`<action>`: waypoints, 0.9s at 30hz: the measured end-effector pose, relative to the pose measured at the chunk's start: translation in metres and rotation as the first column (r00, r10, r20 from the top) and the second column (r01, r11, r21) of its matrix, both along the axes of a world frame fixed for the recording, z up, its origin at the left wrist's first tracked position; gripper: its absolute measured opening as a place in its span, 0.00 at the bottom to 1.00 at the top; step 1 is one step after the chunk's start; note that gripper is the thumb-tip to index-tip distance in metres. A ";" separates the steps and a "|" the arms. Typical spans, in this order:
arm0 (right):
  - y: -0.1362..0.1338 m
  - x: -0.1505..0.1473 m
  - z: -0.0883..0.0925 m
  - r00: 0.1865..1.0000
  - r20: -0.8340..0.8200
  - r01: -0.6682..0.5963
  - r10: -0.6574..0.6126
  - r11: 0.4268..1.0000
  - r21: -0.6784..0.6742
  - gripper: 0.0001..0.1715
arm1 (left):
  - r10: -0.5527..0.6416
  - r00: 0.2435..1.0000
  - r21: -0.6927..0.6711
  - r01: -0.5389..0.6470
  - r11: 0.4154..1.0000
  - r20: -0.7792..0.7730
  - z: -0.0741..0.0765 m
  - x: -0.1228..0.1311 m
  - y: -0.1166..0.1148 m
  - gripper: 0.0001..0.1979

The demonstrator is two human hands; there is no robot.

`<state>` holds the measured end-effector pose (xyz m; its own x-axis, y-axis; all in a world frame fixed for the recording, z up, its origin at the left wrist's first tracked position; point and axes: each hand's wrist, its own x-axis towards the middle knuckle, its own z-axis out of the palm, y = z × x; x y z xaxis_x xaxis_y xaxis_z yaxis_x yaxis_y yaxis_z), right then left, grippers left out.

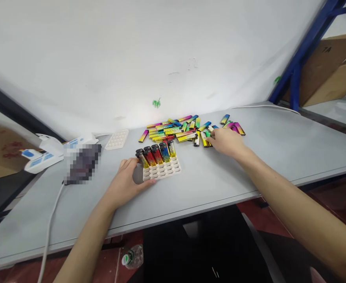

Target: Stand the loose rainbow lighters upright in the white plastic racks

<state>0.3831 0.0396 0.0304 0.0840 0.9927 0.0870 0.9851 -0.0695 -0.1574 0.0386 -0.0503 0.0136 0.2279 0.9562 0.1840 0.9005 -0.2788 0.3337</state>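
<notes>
My left hand (pixel 126 181) curves around the left end of a white tray with slots (pixel 169 169), thumb at its front edge and fingers toward the back. Black-topped lighters (pixel 157 154) stand upright in the tray's rear rows; the front slots show no lighters. A pile of shiny, many-coloured lighters (pixel 173 129) lies flat behind the tray, spreading right. At the pile's right side, my right hand (pixel 226 141) has its thumb and fingers closed at a green lighter (pixel 207 134). The fingers partly hide that lighter.
A second white slotted tray (pixel 117 140) lies on the grey table (pixel 214 184) at the left. Beside it are a power strip (pixel 43 157), a cable (pixel 50 224) and a blurred dark object (pixel 83 164). Cardboard boxes (pixel 326 70) stand beyond the blue frame (pixel 295 84). A bottle (pixel 134 257) is below.
</notes>
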 end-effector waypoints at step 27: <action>-0.009 -0.010 0.001 0.349 -0.906 -0.261 0.240 0.953 0.152 0.11 | 0.023 1.000 -0.004 -0.023 1.000 0.019 0.002 0.001 -0.001 0.27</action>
